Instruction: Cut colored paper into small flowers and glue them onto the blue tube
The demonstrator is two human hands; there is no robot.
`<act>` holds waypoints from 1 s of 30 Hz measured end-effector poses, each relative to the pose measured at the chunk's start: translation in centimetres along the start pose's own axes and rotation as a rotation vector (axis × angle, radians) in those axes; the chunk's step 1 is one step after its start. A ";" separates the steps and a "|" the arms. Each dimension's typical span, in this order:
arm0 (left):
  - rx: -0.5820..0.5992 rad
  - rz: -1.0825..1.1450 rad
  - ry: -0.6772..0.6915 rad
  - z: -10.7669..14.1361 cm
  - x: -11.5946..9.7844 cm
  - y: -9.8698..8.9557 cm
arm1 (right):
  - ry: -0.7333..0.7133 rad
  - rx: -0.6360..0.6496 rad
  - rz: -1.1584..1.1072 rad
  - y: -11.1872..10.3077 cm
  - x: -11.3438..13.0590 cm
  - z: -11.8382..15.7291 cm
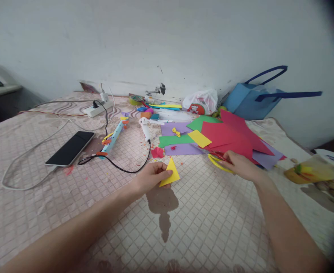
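Observation:
Between the thumb and fingers of my left hand is a small yellow paper triangle, its tip pointing up. My right hand is at the handles of a pair of scissors with yellow and red grips; the blades reach toward the coloured paper sheets. Just past the scissors, a yellow paper piece rests on red paper. A small yellow paper bow lies on purple paper, near a green sheet. Beyond my left hand is a crumpled pinkish-red scrap.
A white glue gun trails a black cord across the table. To the left lie a phone on a charging cable, a decorated blue strip and a power strip. A blue bag and a plastic bag stand by the wall.

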State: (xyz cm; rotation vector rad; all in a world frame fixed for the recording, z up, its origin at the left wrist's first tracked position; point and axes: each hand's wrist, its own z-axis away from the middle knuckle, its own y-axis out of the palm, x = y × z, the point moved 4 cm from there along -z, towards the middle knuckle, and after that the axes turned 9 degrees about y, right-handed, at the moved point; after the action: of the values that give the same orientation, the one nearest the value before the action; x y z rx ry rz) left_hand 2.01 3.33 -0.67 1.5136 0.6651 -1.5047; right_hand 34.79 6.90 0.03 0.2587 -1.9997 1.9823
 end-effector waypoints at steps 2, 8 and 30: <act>0.005 0.011 0.017 0.0 -0.3 -0.1 | 0.010 0.147 -0.240 -0.5 0.8 0.7; -0.022 0.046 0.009 0.1 -1.0 -0.4 | -0.038 0.420 -0.856 1.2 7.0 2.2; -0.150 0.039 0.115 -0.2 -1.8 -1.4 | 0.064 0.361 -1.207 6.4 16.3 7.8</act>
State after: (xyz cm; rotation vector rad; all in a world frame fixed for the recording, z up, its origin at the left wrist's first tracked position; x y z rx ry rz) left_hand 0.69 4.51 0.79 1.4971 0.7933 -1.3168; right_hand 16.68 0.77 -0.29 1.1321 -0.9382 1.4169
